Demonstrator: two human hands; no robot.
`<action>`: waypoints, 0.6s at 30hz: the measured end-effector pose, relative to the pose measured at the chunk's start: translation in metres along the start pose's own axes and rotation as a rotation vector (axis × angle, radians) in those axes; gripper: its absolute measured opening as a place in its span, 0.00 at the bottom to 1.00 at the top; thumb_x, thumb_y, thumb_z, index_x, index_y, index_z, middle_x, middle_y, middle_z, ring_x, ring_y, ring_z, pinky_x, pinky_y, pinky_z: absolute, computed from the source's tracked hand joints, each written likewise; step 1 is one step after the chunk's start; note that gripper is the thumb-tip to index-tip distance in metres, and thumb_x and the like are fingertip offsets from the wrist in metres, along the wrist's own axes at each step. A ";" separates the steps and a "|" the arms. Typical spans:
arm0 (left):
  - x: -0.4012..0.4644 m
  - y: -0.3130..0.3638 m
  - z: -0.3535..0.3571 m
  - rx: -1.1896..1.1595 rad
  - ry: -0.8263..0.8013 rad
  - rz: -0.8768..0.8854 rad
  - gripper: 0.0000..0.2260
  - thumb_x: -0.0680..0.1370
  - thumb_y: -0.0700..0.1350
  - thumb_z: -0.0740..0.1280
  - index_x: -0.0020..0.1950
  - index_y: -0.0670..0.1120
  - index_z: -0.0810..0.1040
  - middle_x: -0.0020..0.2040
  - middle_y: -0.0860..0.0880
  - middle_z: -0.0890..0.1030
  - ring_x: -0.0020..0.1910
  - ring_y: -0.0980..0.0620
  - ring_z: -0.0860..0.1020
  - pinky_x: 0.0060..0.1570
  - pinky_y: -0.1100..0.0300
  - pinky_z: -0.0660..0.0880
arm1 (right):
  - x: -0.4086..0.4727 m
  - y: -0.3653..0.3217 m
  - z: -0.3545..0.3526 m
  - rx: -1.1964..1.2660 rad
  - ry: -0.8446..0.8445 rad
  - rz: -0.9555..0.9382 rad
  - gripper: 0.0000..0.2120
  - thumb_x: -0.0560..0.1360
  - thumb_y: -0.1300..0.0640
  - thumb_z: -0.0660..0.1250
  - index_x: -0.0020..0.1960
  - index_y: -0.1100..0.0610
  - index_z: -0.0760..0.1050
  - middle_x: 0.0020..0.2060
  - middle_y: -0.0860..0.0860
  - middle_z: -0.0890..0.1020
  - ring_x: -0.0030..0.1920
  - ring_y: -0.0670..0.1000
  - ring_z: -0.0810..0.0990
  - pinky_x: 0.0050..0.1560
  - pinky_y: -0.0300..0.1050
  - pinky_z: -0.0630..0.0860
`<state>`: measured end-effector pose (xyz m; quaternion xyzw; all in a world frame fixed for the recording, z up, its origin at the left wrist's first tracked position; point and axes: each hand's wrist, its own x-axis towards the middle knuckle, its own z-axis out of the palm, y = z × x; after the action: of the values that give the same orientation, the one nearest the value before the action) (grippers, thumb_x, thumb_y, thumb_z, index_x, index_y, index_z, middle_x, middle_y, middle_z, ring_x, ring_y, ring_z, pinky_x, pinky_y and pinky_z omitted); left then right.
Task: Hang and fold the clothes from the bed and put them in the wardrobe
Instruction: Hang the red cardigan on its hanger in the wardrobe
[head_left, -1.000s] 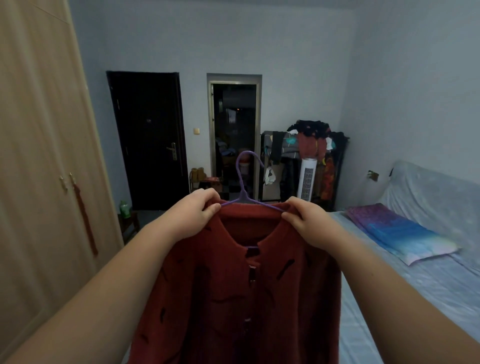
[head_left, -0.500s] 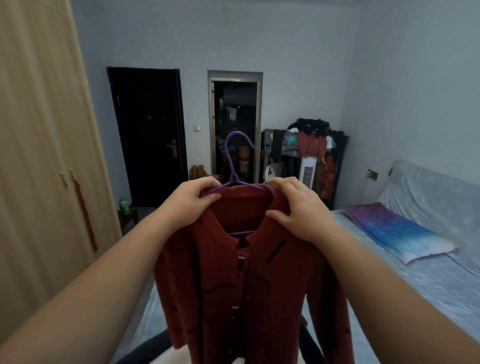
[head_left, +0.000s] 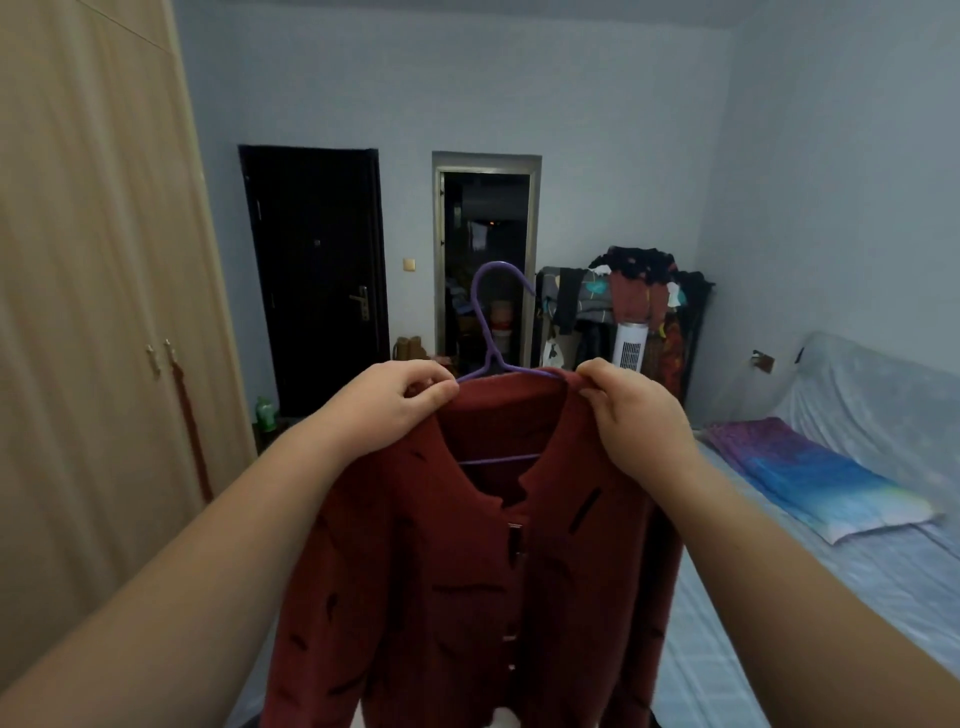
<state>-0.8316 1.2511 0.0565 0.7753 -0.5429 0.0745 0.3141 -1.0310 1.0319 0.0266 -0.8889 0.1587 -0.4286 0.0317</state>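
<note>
A dark red buttoned cardigan (head_left: 467, 587) hangs on a purple hanger (head_left: 488, 322), held up in front of me at chest height. My left hand (head_left: 387, 410) pinches the cardigan's left shoulder over the hanger arm. My right hand (head_left: 634, 421) pinches the right shoulder near the collar. The hanger's hook stands upright between my hands. The wooden wardrobe (head_left: 93, 338) stands at the left with its doors closed. The bed (head_left: 841, 597) lies at the right under a light blue sheet.
A purple and blue pillow (head_left: 815, 478) lies on the bed. A rack piled with clothes (head_left: 628, 306) and a white tower fan (head_left: 629, 345) stand by the far wall. A dark door (head_left: 317, 275) and an open doorway (head_left: 485, 260) are behind.
The cardigan and hanger rose a little. My right hand slid outward from the collar to the right shoulder and spread the garment on the hanger.
</note>
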 end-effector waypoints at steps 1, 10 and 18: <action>0.001 0.005 -0.005 -0.003 -0.016 0.005 0.05 0.80 0.55 0.66 0.54 0.61 0.80 0.50 0.60 0.81 0.50 0.59 0.78 0.48 0.62 0.73 | 0.001 -0.001 0.002 0.010 0.018 -0.033 0.07 0.80 0.57 0.64 0.57 0.52 0.77 0.47 0.49 0.84 0.48 0.57 0.81 0.47 0.55 0.77; 0.009 0.028 0.028 -0.487 -0.218 -0.128 0.07 0.83 0.46 0.64 0.54 0.50 0.82 0.47 0.51 0.85 0.46 0.56 0.82 0.55 0.55 0.79 | -0.005 -0.009 0.032 0.016 0.054 0.078 0.07 0.80 0.56 0.65 0.55 0.50 0.80 0.53 0.49 0.78 0.60 0.57 0.73 0.69 0.65 0.64; 0.004 0.038 0.065 -0.937 -0.147 -0.439 0.12 0.84 0.45 0.61 0.47 0.41 0.79 0.36 0.44 0.81 0.34 0.49 0.79 0.41 0.55 0.79 | -0.039 -0.050 0.036 0.289 -0.066 0.346 0.14 0.77 0.58 0.68 0.61 0.55 0.73 0.57 0.52 0.75 0.58 0.51 0.72 0.63 0.47 0.67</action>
<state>-0.8785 1.2030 0.0226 0.6505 -0.3633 -0.2986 0.5964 -1.0132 1.0882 -0.0157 -0.8482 0.2445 -0.4057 0.2369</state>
